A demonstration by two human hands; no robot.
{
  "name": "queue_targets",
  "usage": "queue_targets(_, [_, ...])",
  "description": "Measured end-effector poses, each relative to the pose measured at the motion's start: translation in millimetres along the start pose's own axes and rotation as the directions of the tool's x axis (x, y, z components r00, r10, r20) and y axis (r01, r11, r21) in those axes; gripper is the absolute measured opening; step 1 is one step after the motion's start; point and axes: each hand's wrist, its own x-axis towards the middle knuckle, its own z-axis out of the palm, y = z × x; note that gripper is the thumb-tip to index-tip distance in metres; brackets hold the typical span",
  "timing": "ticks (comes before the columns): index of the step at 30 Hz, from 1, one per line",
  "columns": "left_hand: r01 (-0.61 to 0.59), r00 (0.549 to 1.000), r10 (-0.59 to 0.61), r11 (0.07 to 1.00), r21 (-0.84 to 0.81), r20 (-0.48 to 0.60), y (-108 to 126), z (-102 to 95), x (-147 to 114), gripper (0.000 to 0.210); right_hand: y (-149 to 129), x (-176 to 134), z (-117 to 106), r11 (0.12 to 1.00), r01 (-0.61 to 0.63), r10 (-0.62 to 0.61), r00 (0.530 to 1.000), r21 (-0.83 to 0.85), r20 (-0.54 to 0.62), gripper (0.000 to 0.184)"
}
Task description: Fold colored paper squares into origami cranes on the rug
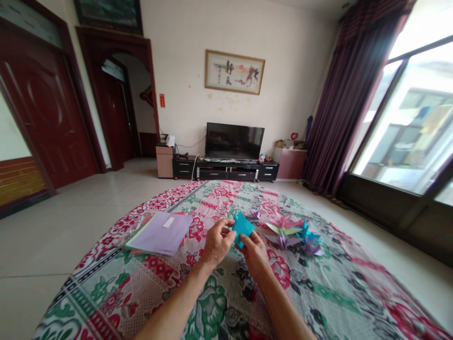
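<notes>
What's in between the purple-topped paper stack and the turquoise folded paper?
In the head view, a stretch of floral tablecloth, then the left hand, which holds the turquoise folded paper.

A tablecloth (116,283) spreads across the near part of the scene. On its left side lies a stack of paper sheets (155,236), with a label (168,222) on top. Right of the stack, a folded paper (243,226) sits between the left hand (217,241) and the right hand (255,250). Right of both hands, paper cranes (283,242) lie clustered on the cloth; another crane (255,213) lies at the cluster's far left. Beyond the cloth, a television (233,141) stands on a TV stand (212,174), below a framed calligraphy picture (235,72) on the far wall (184,47). Cabinets flank the stand. A door (38,99) is at left, a curtain (325,104) and window (389,137) at right.
</notes>
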Motion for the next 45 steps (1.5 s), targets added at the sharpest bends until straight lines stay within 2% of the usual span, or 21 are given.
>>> queue_targets(7, [-0.165, 0.986, 0.168, 0.973, 0.162, -0.007, 2.3, -1.4, -1.0, 0.022, -2.2, -1.2, 2.4, 1.0, -0.003, 0.003, 1.0, 0.016, 0.02, 0.037])
queue_targets(10, [-0.163, 0.986, 0.166, 0.971, 0.176, -0.001, -0.4, -1.0, 0.6, 0.02, -4.0, -2.2, 3.6, 0.999, -0.041, 0.04, 0.999, 0.033, 0.03, 0.035])
queue_targets(12, [-0.079, 0.997, 0.08, 0.986, 0.148, 0.001, -3.6, -1.4, 2.3, 0.016, -4.3, -2.3, 3.5, 0.994, -0.094, 0.092, 0.995, 0.047, 0.038, 0.032])
queue_targets(14, [0.074, 0.997, -0.075, 0.993, 0.091, 0.009, -6.8, -2.1, 4.2, 0.019, -3.6, -1.7, 2.4, 0.986, -0.159, 0.158, 0.987, 0.056, 0.034, 0.029])
queue_targets(17, [0.29, 0.957, -0.289, 0.957, -0.022, 0.021, -10.3, -3.7, 6.2, 0.031, -1.5, 0.2, 0.1, 0.968, -0.241, 0.24, 0.97, 0.066, 0.027, 0.026])
queue_targets(20, [0.342, 0.94, -0.342, 0.933, -0.111, 0.023, -12.5, -4.9, 7.0, 0.033, 0.5, 2.0, -2.0, 0.96, -0.271, 0.269, 0.963, 0.071, 0.029, 0.024])
queue_targets(31, [0.257, 0.966, -0.257, 0.966, -0.019, 0.001, -20.9, -5.4, 8.6, 0.038, -1.2, 1.4, -1.8, 0.956, -0.282, 0.279, 0.959, 0.077, 0.049, 0.017])
queue_targets(39, [0.072, 0.994, -0.055, 0.982, 0.175, -0.098, -15.1, -5.4, 7.2, 0.024, -2.6, -5.3, 3.4, 0.973, -0.229, 0.226, 0.97, 0.023, 0.088, 0.03])
queue_targets(42, [0.001, 0.995, 0.015, 0.987, 0.16, -0.101, -13.4, -4.9, 5.2, 0.022, -2.8, -6.4, 3.3, 0.979, -0.206, 0.204, 0.974, 0.009, 0.096, 0.031])
queue_targets(45, [-0.025, 0.994, 0.036, 0.994, 0.107, -0.099, -13.0, -4.2, 3.6, 0.023, -1.5, -5.4, 1.9, 0.987, -0.16, 0.16, 0.983, -0.011, 0.093, 0.033])
